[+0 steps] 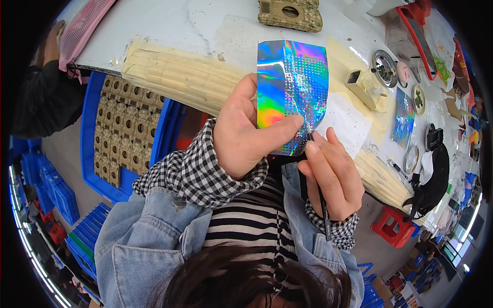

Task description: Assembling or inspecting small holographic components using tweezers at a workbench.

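Iridescent sheet (292, 77) in hands (237, 134), dark tool (325, 218) gripped, white tabletop (174, 28)

The hand-held iridescent sheet (270, 84) is gleaming like glossy foil; the blue tray (88, 146) is looking like smooth plastic; the pale tape (174, 72) is looking matt, creased; the round dish (384, 68) is shining like metal; the jacket (138, 226) is showing denim.

- The sheet (292, 87), upper centre: rainbow colours, dotted pattern.
- The cuffs (187, 164), centre: black-and-white checks.
- The tray (88, 149), left: blue.
- The stool (393, 227), lower right: red.
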`<state>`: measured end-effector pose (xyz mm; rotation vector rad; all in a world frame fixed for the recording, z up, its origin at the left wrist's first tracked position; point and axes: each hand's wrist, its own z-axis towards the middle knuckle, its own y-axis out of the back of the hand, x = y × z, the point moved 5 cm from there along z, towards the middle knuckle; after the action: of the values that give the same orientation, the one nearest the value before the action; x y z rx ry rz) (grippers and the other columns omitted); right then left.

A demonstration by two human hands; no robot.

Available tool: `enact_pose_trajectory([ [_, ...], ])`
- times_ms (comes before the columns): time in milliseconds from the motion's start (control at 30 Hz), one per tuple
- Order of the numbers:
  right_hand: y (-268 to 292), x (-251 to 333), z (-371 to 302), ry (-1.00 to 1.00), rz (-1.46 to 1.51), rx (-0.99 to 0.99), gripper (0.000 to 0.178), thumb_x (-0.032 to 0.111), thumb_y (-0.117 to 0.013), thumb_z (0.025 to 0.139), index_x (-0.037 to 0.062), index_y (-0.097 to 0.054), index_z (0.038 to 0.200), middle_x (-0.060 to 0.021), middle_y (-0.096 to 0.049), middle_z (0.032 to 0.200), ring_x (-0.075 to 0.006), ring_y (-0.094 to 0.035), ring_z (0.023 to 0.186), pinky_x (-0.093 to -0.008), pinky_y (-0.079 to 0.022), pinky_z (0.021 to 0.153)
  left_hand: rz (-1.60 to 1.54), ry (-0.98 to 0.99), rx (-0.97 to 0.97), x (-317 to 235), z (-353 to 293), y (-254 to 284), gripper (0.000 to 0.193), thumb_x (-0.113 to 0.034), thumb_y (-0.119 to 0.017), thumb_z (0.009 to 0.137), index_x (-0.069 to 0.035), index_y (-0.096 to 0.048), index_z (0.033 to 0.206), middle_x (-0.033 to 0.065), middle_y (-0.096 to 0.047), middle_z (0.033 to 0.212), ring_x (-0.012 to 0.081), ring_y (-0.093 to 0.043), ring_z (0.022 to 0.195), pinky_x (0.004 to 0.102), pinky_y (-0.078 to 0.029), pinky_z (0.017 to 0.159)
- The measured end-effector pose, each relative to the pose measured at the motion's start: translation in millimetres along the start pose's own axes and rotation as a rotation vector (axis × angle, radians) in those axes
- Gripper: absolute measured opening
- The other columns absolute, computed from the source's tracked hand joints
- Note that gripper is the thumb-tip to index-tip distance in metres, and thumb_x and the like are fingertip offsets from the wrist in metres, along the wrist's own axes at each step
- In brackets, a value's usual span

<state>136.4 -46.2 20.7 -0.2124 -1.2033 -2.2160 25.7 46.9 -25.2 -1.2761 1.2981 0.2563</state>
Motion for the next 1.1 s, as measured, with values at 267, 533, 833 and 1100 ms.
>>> enact_pose_trajectory([
  [267, 0, 1, 0, 0.044, -0.018, 0.001, 0.032, 0.008, -0.073, 0.076, -0.0054, -0.064, 0.104, -0.0166, -0.064, 0.096, -0.0293, -0.066, 0.093, -0.0441, -0.054, 0.085, -0.025, -0.019, 0.000, -1, 0, -1, 0.046, 0.002, -0.063, 0.082, 0.003, -0.038, 0.122, 0.0110, -0.060, 0.109, 0.0141, -0.059, 0.097, 0.0282, -0.049, 0.084],
  [533, 0, 1, -1, 0.045, 0.009, -0.003, 0.031, 0.008, -0.072, 0.077, -0.0057, -0.064, 0.104, -0.0170, -0.063, 0.096, -0.0298, -0.066, 0.093, -0.0444, -0.054, 0.085, 0.006, -0.007, 0.003, -3, -1, -1, 0.046, 0.001, -0.062, 0.083, 0.002, -0.039, 0.122, 0.0099, -0.061, 0.107, 0.0131, -0.060, 0.095, 0.0271, -0.051, 0.080],
  [833, 18, -9, -2, -0.118, 0.175, -0.128, 0.024, 0.015, -0.062, 0.088, -0.0037, -0.058, 0.103, -0.0211, -0.063, 0.100, -0.0303, -0.066, 0.094, -0.0426, -0.053, 0.086, 0.001, -0.026, 0.086, -2, 0, -1, 0.042, 0.002, -0.061, 0.084, 0.000, -0.045, 0.123, 0.0079, -0.061, 0.111, 0.0111, -0.059, 0.095, 0.0250, -0.049, 0.078],
  [1100, 3, -40, -6, -0.707, 0.851, -0.338, 0.024, -0.010, -0.060, 0.082, 0.0050, -0.043, 0.089, -0.0077, -0.056, 0.088, -0.0070, -0.047, 0.069, -0.0218, -0.041, 0.064, 0.041, 0.022, 0.287, 1, -5, -14, 0.044, 0.003, -0.061, 0.084, 0.002, -0.045, 0.126, 0.0077, -0.060, 0.115, 0.0116, -0.056, 0.105, 0.0285, -0.044, 0.093],
])
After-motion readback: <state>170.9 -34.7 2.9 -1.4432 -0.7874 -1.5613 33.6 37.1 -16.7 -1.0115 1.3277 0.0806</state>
